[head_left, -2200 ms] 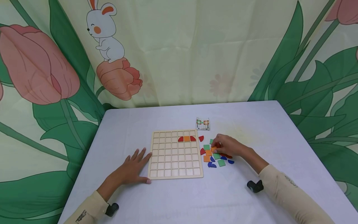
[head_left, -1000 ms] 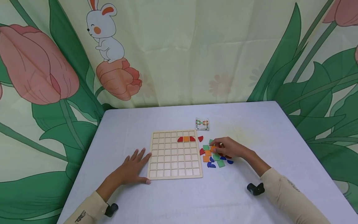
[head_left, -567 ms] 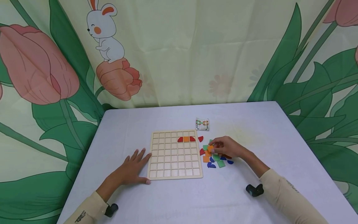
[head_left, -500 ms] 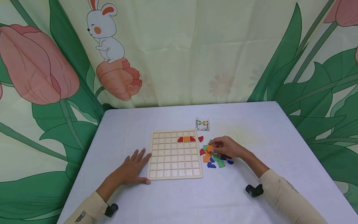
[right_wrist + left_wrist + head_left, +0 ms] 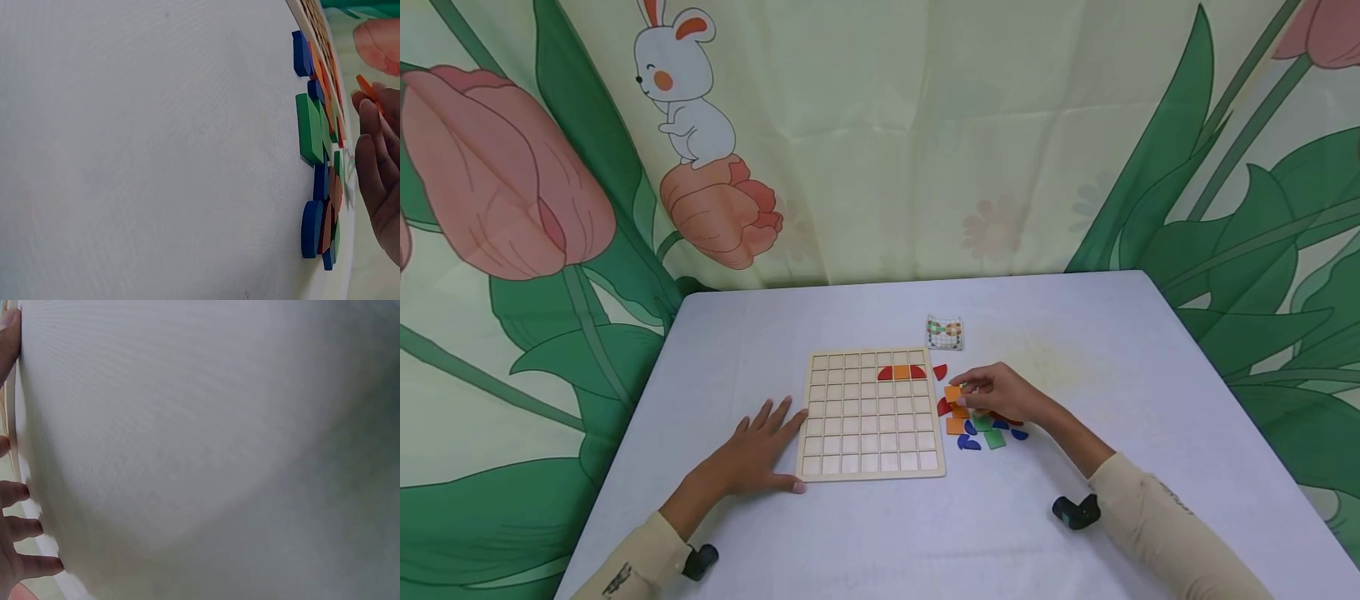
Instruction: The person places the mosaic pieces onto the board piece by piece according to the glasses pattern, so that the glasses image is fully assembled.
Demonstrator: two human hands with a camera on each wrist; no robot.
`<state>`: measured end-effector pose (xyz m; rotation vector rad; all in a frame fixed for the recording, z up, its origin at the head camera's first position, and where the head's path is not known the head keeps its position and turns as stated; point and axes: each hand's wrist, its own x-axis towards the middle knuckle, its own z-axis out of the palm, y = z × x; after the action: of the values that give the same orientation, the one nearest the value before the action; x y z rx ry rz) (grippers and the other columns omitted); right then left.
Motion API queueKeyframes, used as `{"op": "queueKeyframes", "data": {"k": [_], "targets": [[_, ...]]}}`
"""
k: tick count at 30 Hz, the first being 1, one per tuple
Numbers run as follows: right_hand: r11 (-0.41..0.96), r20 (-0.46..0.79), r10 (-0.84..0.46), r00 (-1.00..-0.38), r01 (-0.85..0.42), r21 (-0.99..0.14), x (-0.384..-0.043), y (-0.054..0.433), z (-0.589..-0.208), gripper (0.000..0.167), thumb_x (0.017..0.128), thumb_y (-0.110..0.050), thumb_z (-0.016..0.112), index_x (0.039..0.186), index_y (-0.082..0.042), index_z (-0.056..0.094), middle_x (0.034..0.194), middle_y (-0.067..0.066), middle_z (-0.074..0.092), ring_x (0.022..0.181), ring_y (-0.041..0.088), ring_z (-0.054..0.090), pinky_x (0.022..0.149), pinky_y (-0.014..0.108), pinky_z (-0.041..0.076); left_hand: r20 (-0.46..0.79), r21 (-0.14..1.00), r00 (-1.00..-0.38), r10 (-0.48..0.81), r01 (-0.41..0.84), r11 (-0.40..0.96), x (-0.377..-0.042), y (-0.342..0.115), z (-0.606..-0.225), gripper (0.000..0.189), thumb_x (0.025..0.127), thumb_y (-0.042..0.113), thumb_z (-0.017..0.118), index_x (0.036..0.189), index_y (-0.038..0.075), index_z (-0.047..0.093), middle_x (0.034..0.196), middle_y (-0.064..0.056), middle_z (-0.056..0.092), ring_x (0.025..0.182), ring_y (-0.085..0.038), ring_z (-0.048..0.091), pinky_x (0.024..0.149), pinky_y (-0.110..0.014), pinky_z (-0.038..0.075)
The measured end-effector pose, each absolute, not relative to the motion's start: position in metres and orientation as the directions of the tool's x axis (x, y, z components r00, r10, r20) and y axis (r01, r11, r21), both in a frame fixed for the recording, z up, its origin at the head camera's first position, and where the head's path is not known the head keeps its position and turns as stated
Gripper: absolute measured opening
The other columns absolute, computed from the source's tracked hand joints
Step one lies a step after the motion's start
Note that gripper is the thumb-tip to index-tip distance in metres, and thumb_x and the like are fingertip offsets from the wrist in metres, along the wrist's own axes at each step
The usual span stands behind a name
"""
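Observation:
A light wooden grid board [image 5: 861, 417] lies on the table. Two red quarter-round tiles and one orange square tile [image 5: 901, 372] sit in a row near its upper right. My left hand [image 5: 752, 458] rests spread at the board's left edge, thumb and a fingertip touching the frame. In the left wrist view only the fingers [image 5: 25, 529] show. My right hand [image 5: 1003, 393] pinches an orange square tile [image 5: 952, 393] between thumb and fingers, above the loose pieces right of the board. The right wrist view shows this orange tile [image 5: 369, 89] raised off the table.
Loose green squares [image 5: 995, 438], orange squares [image 5: 954, 426], blue pieces [image 5: 1019, 434] and red pieces [image 5: 940, 372] lie right of the board, some partly hidden under the right hand. A small printed pattern card [image 5: 944, 332] lies behind the board's right corner.
My right hand has lifted the orange square tile from among the loose pieces and carried it left towards the board. The left hand has stayed still.

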<state>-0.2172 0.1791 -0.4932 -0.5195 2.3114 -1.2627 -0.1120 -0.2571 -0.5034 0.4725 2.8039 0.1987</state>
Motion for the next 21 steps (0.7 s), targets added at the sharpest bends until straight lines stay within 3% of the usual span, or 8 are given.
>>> {"op": "queueKeyframes", "data": {"k": [21], "targets": [[0.442,-0.217,-0.532,-0.818,-0.05,-0.896,-0.214,0.159,-0.491,0.037,0.095,-0.017,0.07,0.129,-0.004,0.066,0.099,0.01,0.071,0.077,0.021,0.069,0.072,0.029,0.061,-0.272,0.184,-0.904,0.329,0.286,0.94,-0.112,-0.254,-0.499,0.116,0.068,0.081,0.069,0.16,0.022,0.028,0.168,-0.015,0.017,0.153,-0.047,0.013,0.112,-0.073,0.023]]}}
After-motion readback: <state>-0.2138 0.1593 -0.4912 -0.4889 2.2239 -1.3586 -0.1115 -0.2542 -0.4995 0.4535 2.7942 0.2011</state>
